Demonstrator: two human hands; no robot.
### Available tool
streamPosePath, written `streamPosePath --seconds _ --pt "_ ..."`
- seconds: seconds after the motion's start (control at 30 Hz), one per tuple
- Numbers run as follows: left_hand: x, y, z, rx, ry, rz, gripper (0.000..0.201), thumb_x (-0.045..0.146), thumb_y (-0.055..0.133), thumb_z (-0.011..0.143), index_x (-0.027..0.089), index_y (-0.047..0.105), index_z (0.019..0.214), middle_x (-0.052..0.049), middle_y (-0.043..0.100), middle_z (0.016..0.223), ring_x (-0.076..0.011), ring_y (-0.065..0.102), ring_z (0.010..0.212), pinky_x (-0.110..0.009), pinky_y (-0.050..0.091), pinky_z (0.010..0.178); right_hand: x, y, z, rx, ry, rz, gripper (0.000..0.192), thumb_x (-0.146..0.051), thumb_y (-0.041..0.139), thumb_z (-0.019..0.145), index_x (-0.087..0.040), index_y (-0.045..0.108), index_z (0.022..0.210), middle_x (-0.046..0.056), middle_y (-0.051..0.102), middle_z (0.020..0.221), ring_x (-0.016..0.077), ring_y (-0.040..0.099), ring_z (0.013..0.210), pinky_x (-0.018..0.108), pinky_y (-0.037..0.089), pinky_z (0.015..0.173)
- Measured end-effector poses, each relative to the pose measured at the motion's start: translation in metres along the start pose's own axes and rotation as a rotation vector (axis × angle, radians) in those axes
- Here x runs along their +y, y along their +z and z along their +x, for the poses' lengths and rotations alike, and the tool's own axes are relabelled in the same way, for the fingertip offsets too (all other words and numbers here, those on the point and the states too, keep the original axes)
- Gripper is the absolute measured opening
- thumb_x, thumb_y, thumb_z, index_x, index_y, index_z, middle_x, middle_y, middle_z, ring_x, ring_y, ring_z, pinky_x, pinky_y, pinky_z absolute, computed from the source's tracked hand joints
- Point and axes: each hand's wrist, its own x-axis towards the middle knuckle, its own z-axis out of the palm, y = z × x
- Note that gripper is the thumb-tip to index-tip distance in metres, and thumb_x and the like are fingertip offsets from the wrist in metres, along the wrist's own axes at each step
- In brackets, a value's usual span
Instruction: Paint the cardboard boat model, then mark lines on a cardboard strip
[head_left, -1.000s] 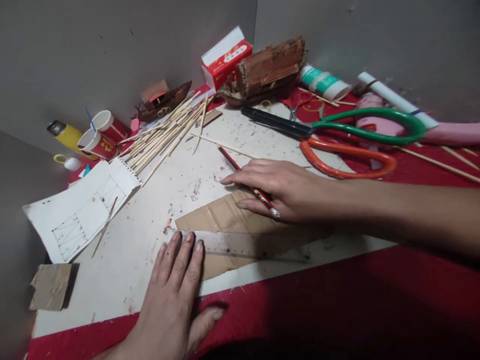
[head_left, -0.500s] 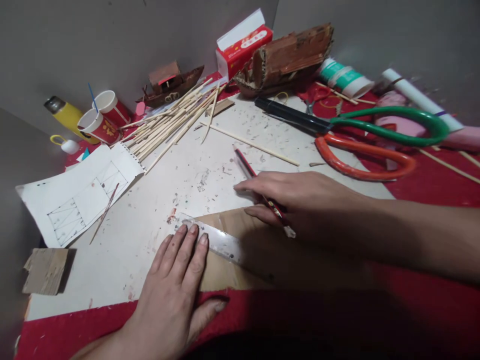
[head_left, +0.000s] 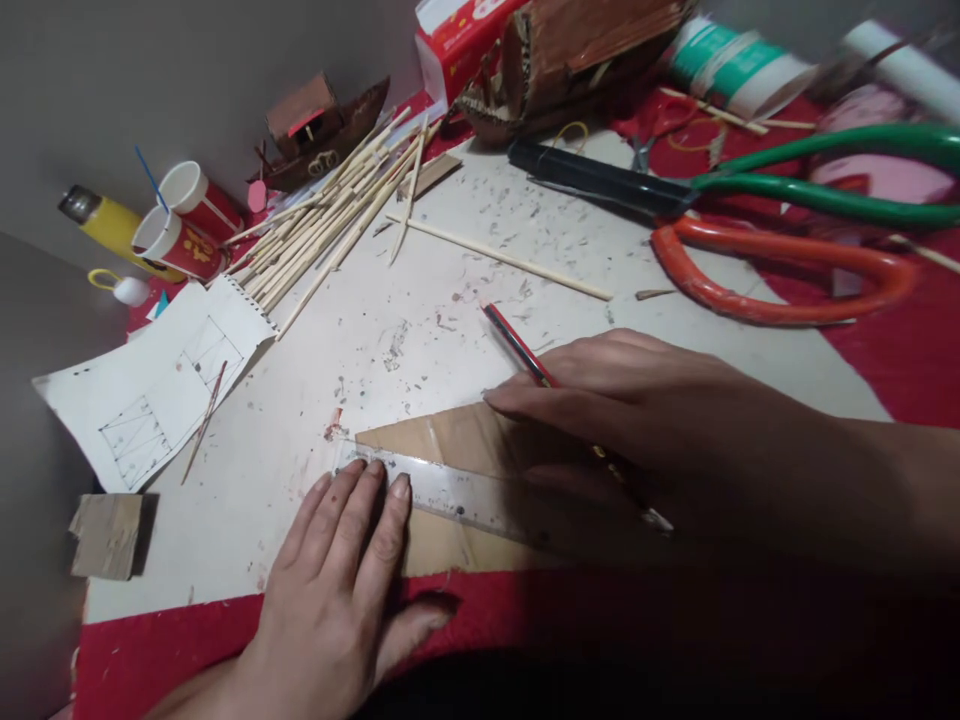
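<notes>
Left hand [head_left: 341, 590] lies flat, fingers [head_left: 375, 500] spread and released, pressing down the near end of the clear ruler [head_left: 442, 492] that runs across the cardboard piece [head_left: 442, 440] on the pale bench [head_left: 420, 300]. Right hand [head_left: 652, 420] rests over the cardboard's far side, fingers closed around the red pencil [head_left: 517, 345], whose tip end points up and away toward the loose stick [head_left: 499, 258] while the butt pokes out under the palm. The danger, as I judge it: only one end of the ruler is pinned, so it could pivot and skew on the cardboard, and the cardboard itself sits at the bench edge over the red cloth [head_left: 900, 370], where it might slide. The big scissors [head_left: 750, 200] lie well apart behind the right hand, the bundle of sticks [head_left: 330, 235] to the left beyond, the sketch sheet [head_left: 150, 390] and paper cups [head_left: 176, 230] farther left. Against half a second ago, the ruler has swung to a shallower slant, the right hand has slid nearer and lower over the cardboard, and the pencil now shows more of its shaft.
</notes>
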Motion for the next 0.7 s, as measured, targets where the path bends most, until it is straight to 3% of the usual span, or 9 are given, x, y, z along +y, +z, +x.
streamPosePath --seconds 0.1,0.23,0.47,0.7 --pt "-0.001 0.000 -0.001 -0.001 0.022 -0.008 0.086 0.056 0.058 0.090 0.002 0.032 0.152 -0.022 0.055 0.141 -0.0348 0.045 0.137 -0.045 0.037 0.113 -0.003 0.000 -0.003 0.021 -0.128 0.030 0.036 -0.030 0.053 0.096 -0.018 0.049 0.130 0.013 0.071 0.106 0.0254 0.064 0.097 0.042 0.048 0.084" --pt "0.000 0.000 0.000 -0.005 0.027 -0.004 0.088 0.057 0.056 0.091 0.001 0.028 0.154 -0.023 0.054 0.142 -0.0335 0.044 0.138 -0.043 0.039 0.112 -0.007 0.005 -0.009 -0.033 -0.210 -0.002 0.039 -0.033 0.050 0.097 -0.018 0.052 0.133 0.013 0.070 0.121 0.0271 0.057 0.123 0.044 0.045 0.097" --pt "0.000 0.000 0.000 -0.035 0.008 0.000 0.085 0.057 0.056 0.091 0.008 0.029 0.155 -0.021 0.047 0.149 -0.0336 0.040 0.142 -0.045 0.036 0.115 -0.009 0.005 -0.007 -0.068 -0.274 -0.066 0.038 -0.019 0.040 0.093 -0.021 0.063 0.123 0.011 0.076 0.102 0.0266 0.068 0.090 0.043 0.053 0.079" --pt "-0.001 0.000 -0.001 -0.033 0.006 -0.010 0.081 0.055 0.057 0.091 0.006 0.034 0.152 -0.023 0.047 0.149 -0.0342 0.038 0.143 -0.046 0.037 0.114 -0.013 0.001 -0.001 -0.084 -0.329 -0.039 0.035 -0.014 0.042 0.091 -0.019 0.069 0.113 0.010 0.076 0.101 0.0242 0.069 0.088 0.040 0.054 0.084"
